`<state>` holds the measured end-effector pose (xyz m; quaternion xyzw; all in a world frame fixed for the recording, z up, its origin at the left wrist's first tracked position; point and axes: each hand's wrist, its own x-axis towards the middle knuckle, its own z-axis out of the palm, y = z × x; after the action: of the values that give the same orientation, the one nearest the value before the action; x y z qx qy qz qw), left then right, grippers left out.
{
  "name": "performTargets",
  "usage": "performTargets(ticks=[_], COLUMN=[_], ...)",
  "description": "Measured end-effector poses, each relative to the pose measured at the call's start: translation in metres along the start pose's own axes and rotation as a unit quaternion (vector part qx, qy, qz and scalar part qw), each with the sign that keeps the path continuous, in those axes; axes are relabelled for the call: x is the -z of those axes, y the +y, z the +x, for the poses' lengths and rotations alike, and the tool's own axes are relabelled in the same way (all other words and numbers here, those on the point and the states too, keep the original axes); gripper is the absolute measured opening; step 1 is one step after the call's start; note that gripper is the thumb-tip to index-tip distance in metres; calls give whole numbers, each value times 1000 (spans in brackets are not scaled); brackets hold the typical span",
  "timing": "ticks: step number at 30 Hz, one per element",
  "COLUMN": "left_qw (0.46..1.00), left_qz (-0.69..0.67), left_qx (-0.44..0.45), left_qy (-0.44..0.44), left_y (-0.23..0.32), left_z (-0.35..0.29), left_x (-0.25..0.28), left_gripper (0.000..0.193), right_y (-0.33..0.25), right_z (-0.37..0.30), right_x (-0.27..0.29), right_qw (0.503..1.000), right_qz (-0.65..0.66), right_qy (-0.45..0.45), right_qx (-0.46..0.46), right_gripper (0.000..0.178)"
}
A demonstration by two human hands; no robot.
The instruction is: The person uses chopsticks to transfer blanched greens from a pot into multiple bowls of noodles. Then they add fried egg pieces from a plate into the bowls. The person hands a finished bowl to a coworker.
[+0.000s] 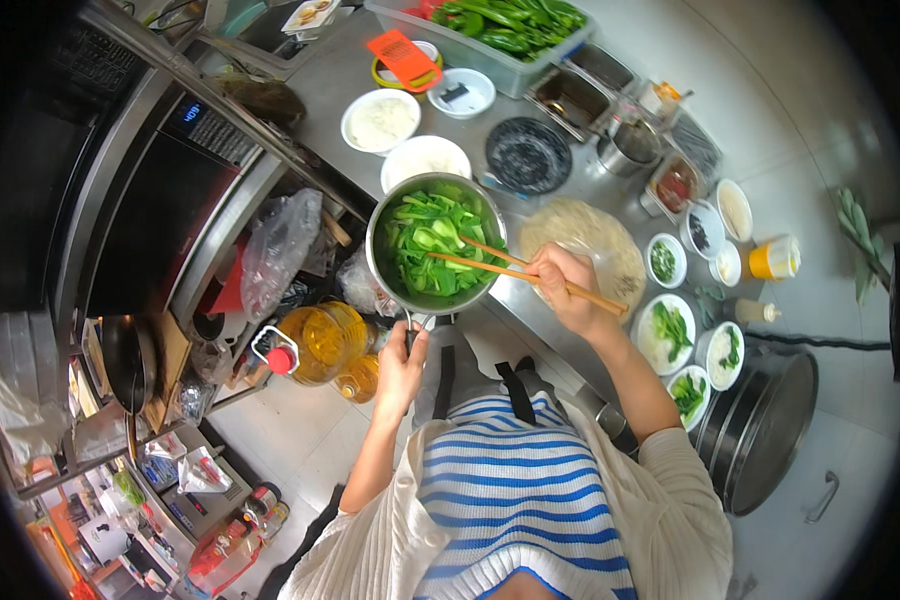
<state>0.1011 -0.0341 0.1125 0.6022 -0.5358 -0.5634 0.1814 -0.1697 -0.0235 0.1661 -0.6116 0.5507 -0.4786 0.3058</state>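
My left hand (400, 362) is closed round the handle of a steel saucepan (378, 262), held over the front edge of the counter. Cut green leafy vegetables (435, 235) fill much of the pan. In my right hand (567, 285) is a pair of wooden chopsticks (500, 264), their tips down among the greens. Just beyond the pan stands a white bowl (425, 157) with pale contents. Under my right hand lies a round, pale brown board or lid (595, 240). To its right are white bowls with leafy greens (667, 335).
A clear bin of green peppers (510, 25) stands at the far side, near a black round dish (528, 156) and steel containers (573, 98). Small bowls and a yellow cup (773, 258) line the right. Oil jugs (322, 343) stand low left, near an oven (170, 190).
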Motion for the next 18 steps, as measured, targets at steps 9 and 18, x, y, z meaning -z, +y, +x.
performTargets(ticks=[9, 18], left_qw=[999, 992], left_qz=[27, -116], left_qx=[-27, 56], left_qy=[15, -10], left_y=[14, 19], left_z=[89, 118], left_x=[103, 122], left_gripper=[17, 15], right_y=[38, 53], right_z=[94, 125], right_x=[-94, -112], right_qw=[978, 892], right_qz=[137, 334], right_qy=[156, 276], right_qx=[-10, -128], right_gripper=[43, 45])
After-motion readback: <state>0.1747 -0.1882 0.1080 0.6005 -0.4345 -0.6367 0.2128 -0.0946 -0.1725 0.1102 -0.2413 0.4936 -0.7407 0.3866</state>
